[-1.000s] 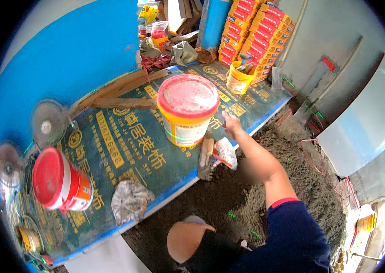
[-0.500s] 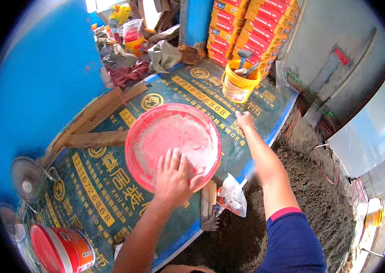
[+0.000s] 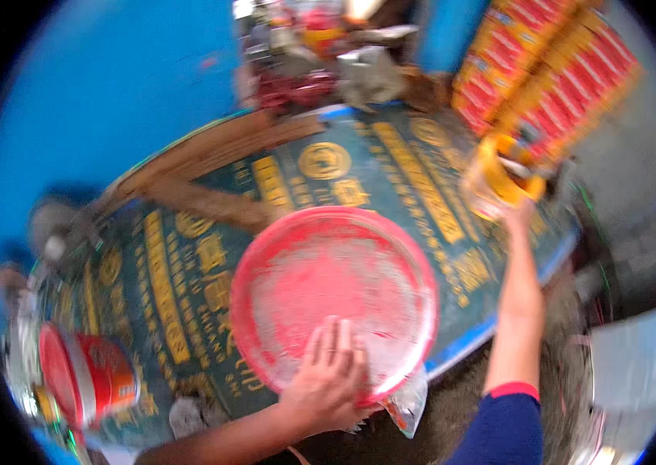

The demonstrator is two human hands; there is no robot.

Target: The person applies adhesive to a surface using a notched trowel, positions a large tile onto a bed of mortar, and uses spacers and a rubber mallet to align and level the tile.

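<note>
My left hand (image 3: 329, 376) lies on the near part of a round red basin (image 3: 305, 291), with its fingers stretched over the bottom and nothing held. A pale, powdery coat covers much of the basin's inside. At arm's length to the right, my right hand (image 3: 520, 215) is at the near rim of a yellow bucket (image 3: 484, 186), its fingers blurred but seemingly closed on the rim. Tools stand inside the bucket. Under both lies a dark green printed board (image 3: 452, 271).
Yellow-and-red packages (image 3: 568, 85) are stacked behind the bucket. Wooden strips (image 3: 212, 203) lie beside the blue wall (image 3: 127, 85). A red bucket (image 3: 84, 376) stands at the lower left, near a blurred fan (image 3: 57, 232). A clear plastic bag (image 3: 409, 407) hangs by the basin.
My right hand has reached the yellow bucket, from which it was apart before. My left hand stays on the basin. The view has swung, shifting most things rightward.
</note>
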